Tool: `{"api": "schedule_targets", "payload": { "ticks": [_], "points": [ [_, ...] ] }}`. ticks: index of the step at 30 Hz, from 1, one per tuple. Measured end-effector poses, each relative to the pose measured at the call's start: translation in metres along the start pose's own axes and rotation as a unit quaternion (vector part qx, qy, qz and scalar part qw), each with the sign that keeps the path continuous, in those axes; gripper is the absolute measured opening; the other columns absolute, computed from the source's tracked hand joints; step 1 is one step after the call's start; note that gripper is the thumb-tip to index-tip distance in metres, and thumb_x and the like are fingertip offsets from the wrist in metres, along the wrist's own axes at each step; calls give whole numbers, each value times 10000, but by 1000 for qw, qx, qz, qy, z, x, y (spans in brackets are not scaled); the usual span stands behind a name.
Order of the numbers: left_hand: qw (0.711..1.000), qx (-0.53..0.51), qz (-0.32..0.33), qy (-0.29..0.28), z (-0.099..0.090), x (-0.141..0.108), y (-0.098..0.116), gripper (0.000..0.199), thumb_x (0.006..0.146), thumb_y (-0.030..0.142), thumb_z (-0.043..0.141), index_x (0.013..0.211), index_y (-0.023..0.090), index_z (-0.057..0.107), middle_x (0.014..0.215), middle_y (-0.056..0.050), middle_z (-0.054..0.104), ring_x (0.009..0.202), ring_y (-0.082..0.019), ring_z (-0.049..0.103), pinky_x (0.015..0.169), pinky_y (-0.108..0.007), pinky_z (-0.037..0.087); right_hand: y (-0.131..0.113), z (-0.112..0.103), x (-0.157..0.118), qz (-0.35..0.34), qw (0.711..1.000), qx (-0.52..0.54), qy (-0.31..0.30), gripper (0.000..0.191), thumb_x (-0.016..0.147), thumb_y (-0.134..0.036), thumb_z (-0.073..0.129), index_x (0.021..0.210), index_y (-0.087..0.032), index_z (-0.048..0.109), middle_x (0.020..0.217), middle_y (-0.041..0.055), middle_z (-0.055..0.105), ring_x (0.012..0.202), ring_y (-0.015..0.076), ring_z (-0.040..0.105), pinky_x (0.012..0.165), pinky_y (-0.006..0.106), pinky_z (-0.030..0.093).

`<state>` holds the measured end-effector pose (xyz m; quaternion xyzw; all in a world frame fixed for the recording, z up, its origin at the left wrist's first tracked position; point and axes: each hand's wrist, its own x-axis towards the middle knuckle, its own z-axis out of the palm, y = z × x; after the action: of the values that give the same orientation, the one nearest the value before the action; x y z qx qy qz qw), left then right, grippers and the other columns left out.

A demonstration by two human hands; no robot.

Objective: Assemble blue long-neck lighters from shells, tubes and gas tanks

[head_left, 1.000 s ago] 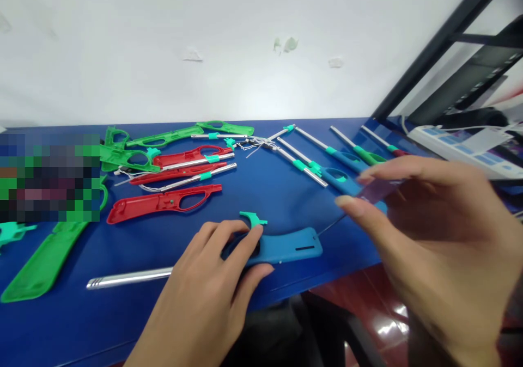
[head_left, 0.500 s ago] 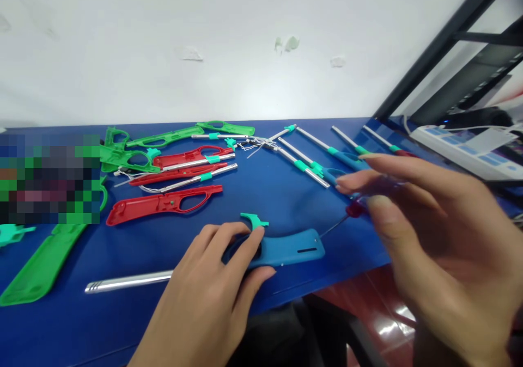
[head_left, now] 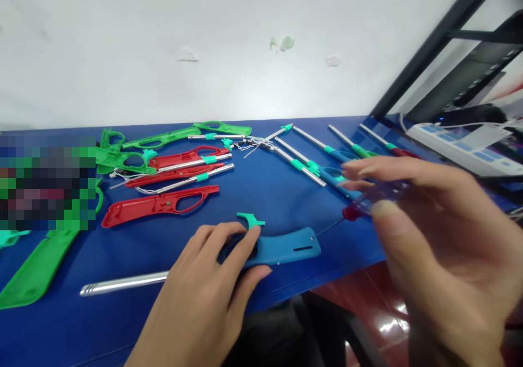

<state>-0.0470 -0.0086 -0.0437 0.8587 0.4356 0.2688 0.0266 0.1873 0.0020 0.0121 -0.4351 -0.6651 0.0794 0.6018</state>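
Note:
My left hand (head_left: 212, 285) is closed round the middle of a blue gas lighter (head_left: 286, 245), pressing it onto the blue table. The lighter's metal tube (head_left: 126, 283) sticks out to the left beneath my hand. By my index fingertip lies a teal trigger piece (head_left: 251, 220). In my right hand (head_left: 433, 231), a screwdriver (head_left: 353, 209) with a clear purple and red handle is held between thumb and fingers. Its thin shaft slants down to the lighter's right end, with the tip at or very near a small screw spot there.
Red lighter shells (head_left: 159, 206), green shells (head_left: 44, 263) and metal tubes (head_left: 306, 168) with teal parts lie across the table's left and back. Assembled-looking lighters (head_left: 335, 176) rest behind my right hand. A white power strip (head_left: 457, 146) and black frame (head_left: 441, 40) stand at right.
The screwdriver has shifted slightly, its tip now at the end of the lighter. My left hand keeps its grip. The whole view has drifted slightly.

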Motion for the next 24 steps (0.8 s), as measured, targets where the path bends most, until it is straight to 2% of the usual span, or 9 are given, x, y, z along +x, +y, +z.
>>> {"api": "schedule_targets", "payload": {
  "ticks": [3,5,7,9,12,14,19,22,24],
  "points": [
    [1000,6,1,-6,0,-1,0,383,1090,289,582,1465,223,542,1292,-106,648,1149,-318,587,933,-539,573,2,3,2,-61,997,-37,42,361,793,-114,880,1102,-280,798,970,-3,743,924,218,660,798,372,605],
    [1000,8,1,-8,0,-2,0,390,1090,294,584,1471,224,539,1304,-107,645,1158,-320,582,940,-545,570,0,3,0,-34,998,-44,31,405,867,-111,814,1233,-284,789,1040,6,758,884,211,682,801,384,616],
    [1000,6,0,-6,0,-2,-1,387,1092,298,583,1470,224,542,1304,-105,644,1159,-314,582,933,-530,575,-2,0,-3,11,999,-30,-1,438,944,-126,713,1355,-274,740,1136,34,752,948,240,726,857,425,629],
    [1000,3,1,-3,0,-2,-1,386,1095,306,579,1471,225,544,1297,-105,646,1147,-309,587,920,-514,581,-4,-1,-3,36,999,-10,-20,401,969,-152,664,1345,-277,726,1183,43,742,1051,278,734,914,462,619],
    [1000,2,1,-4,1,-2,-1,385,1095,308,576,1471,227,544,1291,-104,653,1150,-313,589,922,-515,579,-3,0,-1,-11,1000,-28,-2,266,911,-187,773,1154,-293,755,1075,13,738,1046,264,684,895,438,593],
    [1000,5,2,-2,1,-1,-1,383,1094,300,578,1469,231,542,1292,-100,659,1149,-315,590,934,-525,575,-1,1,1,-36,997,-60,23,275,896,-162,805,1126,-307,763,1016,-1,724,1003,245,653,865,415,578],
    [1000,5,6,-1,2,-1,-1,380,1093,306,580,1464,231,545,1297,-98,665,1131,-307,600,911,-500,581,-2,1,-3,21,1000,-9,-6,373,1001,-140,637,1335,-286,719,1200,42,710,1051,274,731,967,490,572],
    [1000,9,10,3,2,-2,-1,385,1091,313,583,1465,228,545,1292,-102,668,1129,-316,602,908,-514,578,-2,3,-3,14,1000,11,4,277,964,-150,703,1208,-282,718,1125,35,693,1116,278,698,949,469,573],
    [1000,9,7,3,2,-1,-1,388,1088,303,587,1466,226,542,1298,-104,665,1142,-321,596,920,-528,576,-1,5,-1,-15,1000,0,26,306,883,-131,815,1117,-298,711,1015,5,664,1071,244,660,904,422,569]
  ]
}}
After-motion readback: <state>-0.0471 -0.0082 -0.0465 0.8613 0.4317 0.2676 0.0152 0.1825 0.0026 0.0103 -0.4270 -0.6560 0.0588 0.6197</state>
